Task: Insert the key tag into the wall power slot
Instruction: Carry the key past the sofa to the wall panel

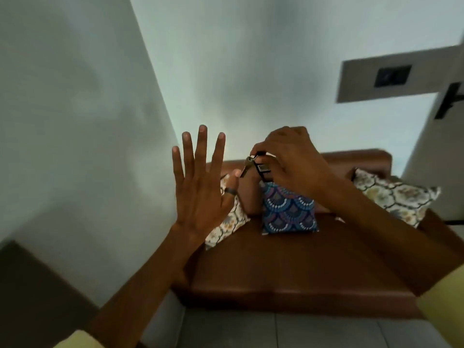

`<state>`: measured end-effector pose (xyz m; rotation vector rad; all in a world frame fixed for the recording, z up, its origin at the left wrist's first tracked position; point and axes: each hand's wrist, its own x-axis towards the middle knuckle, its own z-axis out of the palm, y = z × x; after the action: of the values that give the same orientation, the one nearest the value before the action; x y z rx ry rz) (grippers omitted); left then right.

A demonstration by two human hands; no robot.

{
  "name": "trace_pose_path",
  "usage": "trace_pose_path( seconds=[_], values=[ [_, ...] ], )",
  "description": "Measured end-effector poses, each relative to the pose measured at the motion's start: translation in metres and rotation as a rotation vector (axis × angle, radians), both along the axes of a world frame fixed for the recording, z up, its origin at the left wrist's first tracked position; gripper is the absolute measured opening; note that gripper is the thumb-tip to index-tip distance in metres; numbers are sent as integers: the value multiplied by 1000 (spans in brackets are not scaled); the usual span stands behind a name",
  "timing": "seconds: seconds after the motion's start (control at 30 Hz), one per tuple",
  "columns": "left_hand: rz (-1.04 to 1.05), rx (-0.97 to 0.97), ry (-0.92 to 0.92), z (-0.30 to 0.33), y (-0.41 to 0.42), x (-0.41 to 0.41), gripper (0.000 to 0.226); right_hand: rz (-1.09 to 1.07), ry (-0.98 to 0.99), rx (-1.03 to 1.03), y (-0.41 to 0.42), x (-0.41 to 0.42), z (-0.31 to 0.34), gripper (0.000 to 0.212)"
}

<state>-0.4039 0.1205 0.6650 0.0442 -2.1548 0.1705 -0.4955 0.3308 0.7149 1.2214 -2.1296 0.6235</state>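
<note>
My right hand (291,162) is closed around a black key tag (262,169), held up in front of me above the sofa. A metal key (245,167) dangles from the tag's ring on the left side. My left hand (200,187) is raised beside it, palm away from me, fingers spread wide, holding nothing; a dark ring sits on its thumb. High on the wall at the upper right is a grey panel (426,79) with a dark rectangular slot plate (393,76), blurred, well above and to the right of the tag.
A brown leather sofa (301,267) stands below my hands with a blue patterned cushion (288,212) and two floral cushions (396,197). A black door handle (449,99) shows at the right edge. White walls meet in a corner on the left. Grey floor tiles lie below.
</note>
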Motion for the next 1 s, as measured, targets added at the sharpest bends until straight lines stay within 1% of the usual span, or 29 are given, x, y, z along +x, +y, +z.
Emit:
trace_pose_path(
  seconds=[0.07,0.17,0.27,0.33,0.47,0.53,0.7,0.83,1.0],
  values=[
    [-26,0,7,24,22,-15,74,-69,133,1,26,-2,23,23],
    [-91,-3,28,47,67,-37,73,-158,249,-27,76,-10,47,30],
    [-131,-38,75,57,117,-61,71,-204,319,-47,131,-21,57,20],
    [-161,-51,100,62,158,-79,71,-228,337,-38,175,-31,63,19],
    [-203,-51,124,72,248,-117,71,-267,322,-58,270,-48,69,33],
    [-214,-39,141,75,296,-135,72,-283,326,-72,318,-59,68,31],
    [-279,8,159,70,405,-169,71,-309,270,-82,430,-90,64,14],
    [-302,17,145,63,471,-200,71,-300,224,-104,501,-118,61,13],
    [-298,20,155,56,531,-258,71,-305,152,-141,566,-166,64,13]
  ],
)
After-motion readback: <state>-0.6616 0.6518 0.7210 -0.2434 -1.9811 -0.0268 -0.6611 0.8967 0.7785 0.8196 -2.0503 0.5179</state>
